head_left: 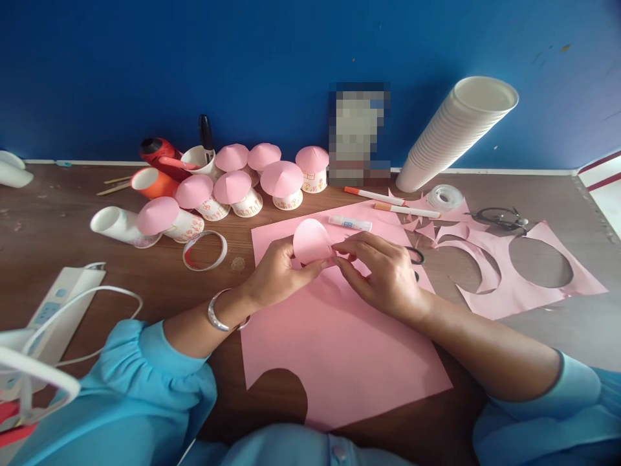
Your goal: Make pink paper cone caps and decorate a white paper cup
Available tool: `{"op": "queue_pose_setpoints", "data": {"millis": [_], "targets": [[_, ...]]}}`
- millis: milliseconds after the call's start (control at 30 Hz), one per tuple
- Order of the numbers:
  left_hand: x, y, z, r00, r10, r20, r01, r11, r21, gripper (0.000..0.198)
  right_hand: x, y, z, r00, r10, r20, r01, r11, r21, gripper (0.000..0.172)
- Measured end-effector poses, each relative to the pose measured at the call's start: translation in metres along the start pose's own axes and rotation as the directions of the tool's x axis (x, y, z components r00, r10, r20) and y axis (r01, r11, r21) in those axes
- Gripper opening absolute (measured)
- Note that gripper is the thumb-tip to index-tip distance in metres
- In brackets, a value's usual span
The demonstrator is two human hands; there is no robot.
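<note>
Between my two hands is a small pink paper disc (311, 242), raised above a large pink sheet (354, 336) on the table. My left hand (285, 272) holds the disc's left and lower edge, thumb pressed along the front. At its right edge, the fingertips of my right hand (381, 266) pinch the paper. Just behind the disc a glue stick (350, 223) lies on the sheet. Several paper cups with pink cone tops, such as this cone-topped cup (281, 184), stand to the far left, with drawn patterns on their sides.
A tall stack of white cups (456, 133) leans against the blue wall. Markers (373, 195), a tape roll (445, 197) and pink paper scraps (524, 285) lie at right. A cut cup ring (204, 251) and a power strip (63, 310) with cables are at left.
</note>
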State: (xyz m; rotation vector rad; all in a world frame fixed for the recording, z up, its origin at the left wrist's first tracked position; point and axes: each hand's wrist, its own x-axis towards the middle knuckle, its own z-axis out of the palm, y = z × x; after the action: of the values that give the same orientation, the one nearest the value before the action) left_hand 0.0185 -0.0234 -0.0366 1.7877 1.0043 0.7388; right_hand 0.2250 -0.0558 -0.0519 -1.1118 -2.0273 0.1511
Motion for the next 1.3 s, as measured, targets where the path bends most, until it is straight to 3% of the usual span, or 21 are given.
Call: {"op": "queue_pose_setpoints", "data": {"millis": [233, 433, 833, 1300], "targets": [[-0.0037, -0.0068, 0.0053, 0.961, 0.274, -0.045, -0.247, 0.918, 0.31, 0.01, -0.0014, 0.0002, 0.0022, 0.998, 0.053, 0.029, -0.054, 0.998, 0.011, 0.015], [-0.0042, -0.0047, 0.0078, 0.913, 0.403, -0.067, -0.328, 0.821, 0.467, 0.006, -0.0016, -0.0007, 0.0042, 0.999, 0.042, 0.033, -0.041, 0.999, -0.025, 0.016], [-0.0052, -0.0045, 0.0083, 0.94, 0.335, -0.058, -0.276, 0.851, 0.446, 0.003, -0.0015, -0.0003, 0.0056, 0.992, 0.117, 0.051, -0.12, 0.992, 0.047, 0.019], [-0.0055, -0.0087, 0.0088, 0.908, 0.412, -0.077, -0.324, 0.806, 0.495, 0.003, 0.0012, -0.0039, 0.0061, 0.979, 0.181, 0.098, -0.186, 0.981, 0.045, 0.015]]}}
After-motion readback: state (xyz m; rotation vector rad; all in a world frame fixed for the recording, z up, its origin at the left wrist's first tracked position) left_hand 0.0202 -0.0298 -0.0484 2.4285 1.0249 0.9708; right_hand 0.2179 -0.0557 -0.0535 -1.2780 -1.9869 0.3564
